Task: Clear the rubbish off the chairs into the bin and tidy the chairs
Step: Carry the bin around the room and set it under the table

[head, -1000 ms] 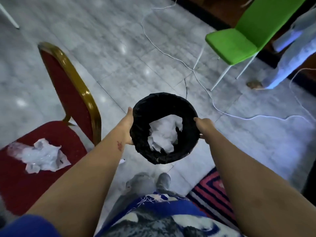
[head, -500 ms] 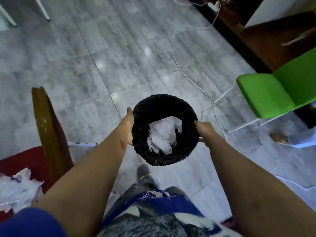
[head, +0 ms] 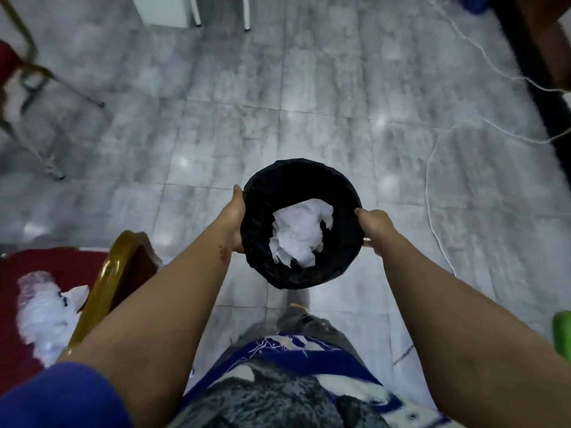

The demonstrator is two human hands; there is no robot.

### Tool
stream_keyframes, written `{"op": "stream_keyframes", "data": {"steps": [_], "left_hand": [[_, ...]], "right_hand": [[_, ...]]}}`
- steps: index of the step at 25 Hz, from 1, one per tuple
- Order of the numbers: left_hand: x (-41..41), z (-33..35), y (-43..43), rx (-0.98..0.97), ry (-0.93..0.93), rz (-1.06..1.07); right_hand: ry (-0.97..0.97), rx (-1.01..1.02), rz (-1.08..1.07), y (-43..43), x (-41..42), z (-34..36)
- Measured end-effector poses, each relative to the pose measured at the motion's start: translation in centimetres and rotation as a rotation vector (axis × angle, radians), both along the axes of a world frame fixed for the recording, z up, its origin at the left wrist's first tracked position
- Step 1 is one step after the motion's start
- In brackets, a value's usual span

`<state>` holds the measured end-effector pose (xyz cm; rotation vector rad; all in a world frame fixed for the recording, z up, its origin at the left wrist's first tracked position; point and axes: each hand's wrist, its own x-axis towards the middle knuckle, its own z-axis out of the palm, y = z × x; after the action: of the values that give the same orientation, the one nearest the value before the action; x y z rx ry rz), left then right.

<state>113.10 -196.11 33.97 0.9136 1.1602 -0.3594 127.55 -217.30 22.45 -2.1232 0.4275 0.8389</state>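
Grey tile floor (head: 216, 118), white cable (head: 431, 168) right; left hand (head: 234, 217), right hand (head: 375, 227) clamp bin (head: 265, 193); littered red chair (head: 18, 273) left.

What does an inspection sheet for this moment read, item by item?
Surface: grey tiled floor, glossy.
Job's things: black bin held up, white crumpled paper inside; white rubbish on red chair seat.
Clutter: nothing seen beyond that rubbish.
Grippers: left hand and right hand grip the bin's opposite sides.
Cables: white cable trails across the floor at right.
Surroundings: metal chair legs upper left; green edge far right.
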Motion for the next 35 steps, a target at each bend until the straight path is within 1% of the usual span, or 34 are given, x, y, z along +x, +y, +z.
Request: {"op": "stream_keyframes", "data": {"steps": [1,4,8,12,17,22,26,29,33,35], "left_hand": [[1.2,0.3,1.2,0.003,-0.014,0.043],[3.9,0.1,5.6,0.050,0.009,0.176],[6.5,-2.0,13.1,0.078,0.022,0.307],[8.8,-4.0,22.6,0.072,0.060,0.466],[9.6,-3.5,33.0,0.085,0.061,0.650],[9.2,-2.8,42.3,0.105,0.056,0.865],[8.3,-2.9,48.0,0.062,0.065,1.075],[7.1,-3.0,51.5,0.059,0.050,1.218],[4.3,-5.2,55.5,0.043,0.026,1.429],[2.4,-6.1,57.8,0.010,0.004,1.503]], "right_hand": [[0.017,0.024,0.050,2.0,2.4,-0.1],[-0.006,0.009,0.205,9.1,8.3,-0.2],[0.009,-0.002,0.396,19.2,14.0,-0.9],[0.025,-0.027,0.548,31.2,18.1,-1.7],[0.011,-0.031,0.744,46.6,20.6,-0.7],[-0.022,-0.022,0.976,61.8,21.7,-2.0],[-0.019,-0.025,1.196,73.2,20.2,-3.6],[-0.028,-0.024,1.346,80.7,17.8,-3.9],[-0.029,-0.054,1.524,87.6,12.7,-3.0],[-0.037,-0.084,1.578,91.0,10.1,-4.0]]}}
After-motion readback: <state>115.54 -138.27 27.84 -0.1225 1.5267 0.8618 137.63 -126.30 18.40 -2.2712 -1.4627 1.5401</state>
